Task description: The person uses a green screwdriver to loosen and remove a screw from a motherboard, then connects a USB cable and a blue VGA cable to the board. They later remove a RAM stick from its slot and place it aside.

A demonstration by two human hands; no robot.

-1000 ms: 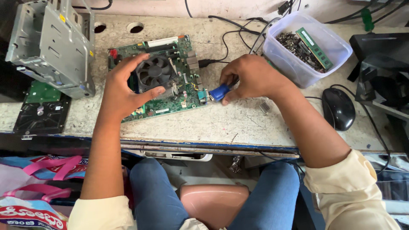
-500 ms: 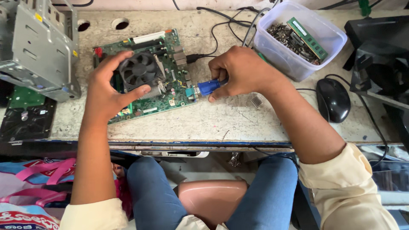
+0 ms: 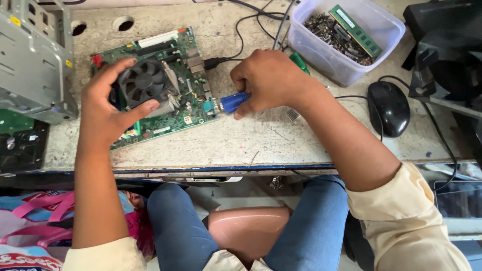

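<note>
1. Below the bench's near edge, my knees in blue jeans show on either side of a brown seat, with pink straps of a bag at my left.
2. On the bench, near its middle, my left hand lies on the green motherboard; my thumb and fingers curl around the black cooler fan, gripping its sides.
3. Just right of the board's near right corner, my right hand is closed around a blue cable plug, pinched between thumb and fingers, its metal end touching the port on the board's right edge.
4. A black cable is plugged into the board just behind that plug and runs toward the far edge.
5. To the right, near the bench's right edge, a black mouse rests with its cord curling away.
6. At the far right corner stands a clear plastic tub holding small metal parts and a green memory stick.
7. At the left edge sits a grey metal drive cage, with a dark hard drive nearer me.
</note>
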